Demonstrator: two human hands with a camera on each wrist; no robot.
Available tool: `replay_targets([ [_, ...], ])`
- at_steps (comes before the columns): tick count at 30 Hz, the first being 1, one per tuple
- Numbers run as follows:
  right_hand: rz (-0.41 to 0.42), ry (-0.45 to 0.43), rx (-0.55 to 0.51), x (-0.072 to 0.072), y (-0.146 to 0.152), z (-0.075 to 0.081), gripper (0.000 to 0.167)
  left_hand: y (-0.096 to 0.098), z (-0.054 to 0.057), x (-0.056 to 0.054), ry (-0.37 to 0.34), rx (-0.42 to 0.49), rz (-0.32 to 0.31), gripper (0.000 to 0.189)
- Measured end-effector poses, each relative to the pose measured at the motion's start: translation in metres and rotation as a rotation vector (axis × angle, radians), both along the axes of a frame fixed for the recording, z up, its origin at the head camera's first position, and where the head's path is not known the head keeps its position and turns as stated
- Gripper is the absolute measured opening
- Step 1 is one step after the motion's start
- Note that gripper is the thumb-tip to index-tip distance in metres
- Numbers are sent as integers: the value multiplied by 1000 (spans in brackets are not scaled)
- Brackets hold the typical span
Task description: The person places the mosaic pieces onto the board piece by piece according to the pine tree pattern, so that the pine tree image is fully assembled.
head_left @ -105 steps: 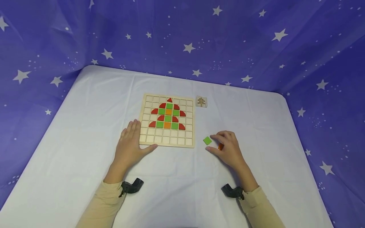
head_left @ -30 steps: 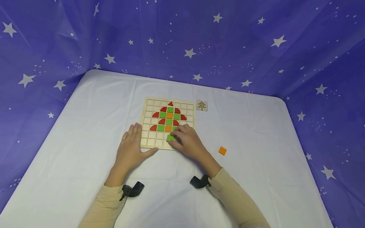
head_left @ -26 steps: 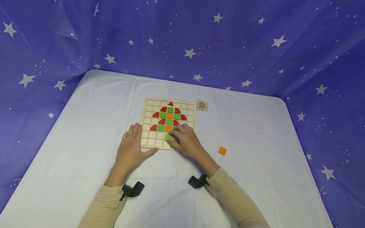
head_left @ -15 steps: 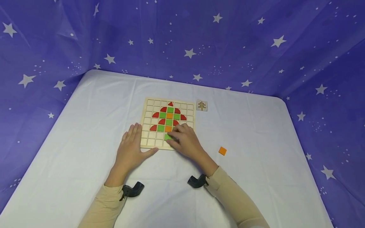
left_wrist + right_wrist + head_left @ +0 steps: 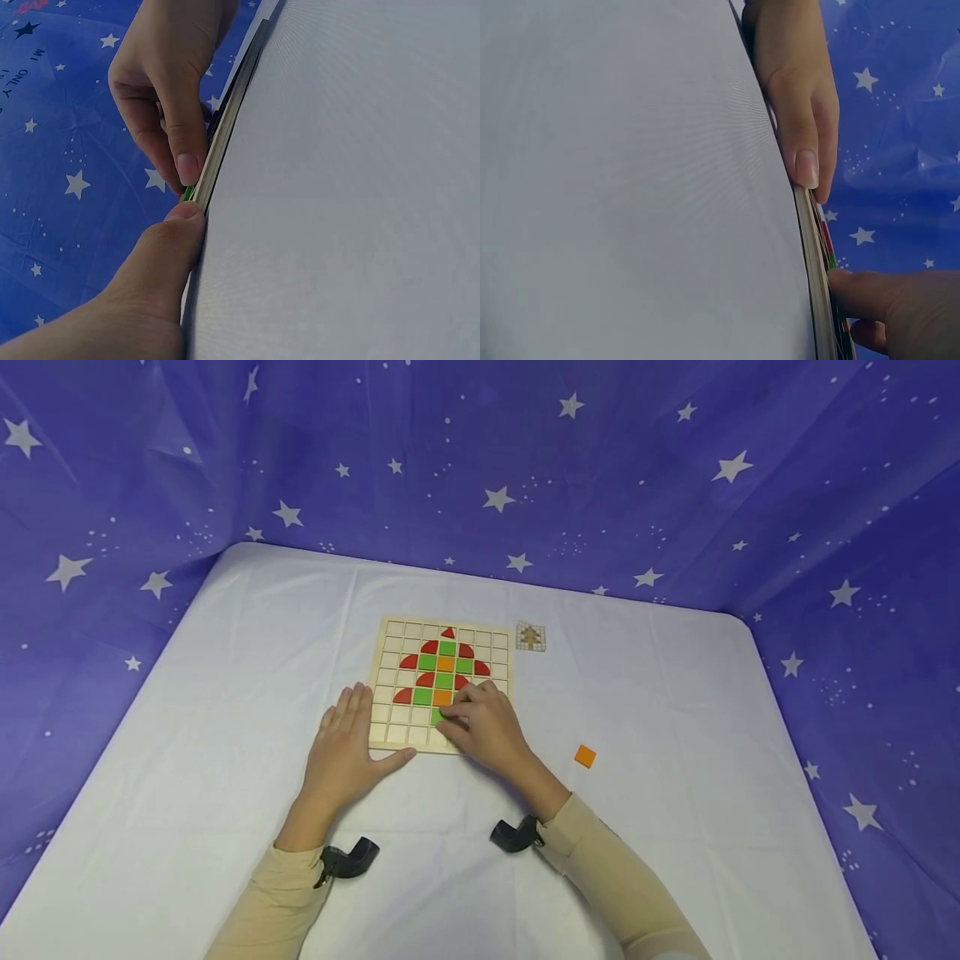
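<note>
A square wooden grid board (image 5: pixel 398 732) lies on the table, bearing a tree shape of red, green and orange pieces. Against its left side lies my left hand (image 5: pixel 341 756), fingers straight, thumb along the front edge. My right hand (image 5: pixel 487 727) is over the lower right of the board, thumb and index finger pinching a green square tile (image 5: pixel 437 717) just below the lower orange tile (image 5: pixel 442 697). That hand hides part of the tree's lower right. In the left wrist view, the tile's green edge (image 5: pixel 187 193) shows under the right fingertips.
One loose orange square tile (image 5: pixel 585 756) lies on the white tablecloth right of the board. A small pattern card (image 5: pixel 531 637) with a brown tree sits by the board's upper right corner. Behind the table hangs a purple star-printed cloth (image 5: pixel 480 452).
My right hand moved from the loose tiles onto the board with the green tile, then slid it slightly left and away from me, up under the orange tile. The left hand stayed put.
</note>
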State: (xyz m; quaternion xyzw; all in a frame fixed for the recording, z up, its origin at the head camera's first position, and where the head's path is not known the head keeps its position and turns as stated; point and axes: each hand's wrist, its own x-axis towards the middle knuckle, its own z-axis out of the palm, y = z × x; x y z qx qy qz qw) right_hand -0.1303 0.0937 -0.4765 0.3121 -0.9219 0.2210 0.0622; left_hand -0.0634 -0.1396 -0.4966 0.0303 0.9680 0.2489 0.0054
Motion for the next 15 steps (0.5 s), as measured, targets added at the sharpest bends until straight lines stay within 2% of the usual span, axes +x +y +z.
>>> replay_targets([
  [3,-23,-14,4,0,-1,0,25,0,0,0,-1,3,1,121],
  [8,-18,23,-16,3,8,-3,32,1,0,0,-2,10,0,121],
  [11,-38,20,-55,8,21,-4,36,1,1,0,-4,16,0,121],
  [15,-106,-29,-90,15,49,-2,41,0,2,0,-11,22,3,121],
])
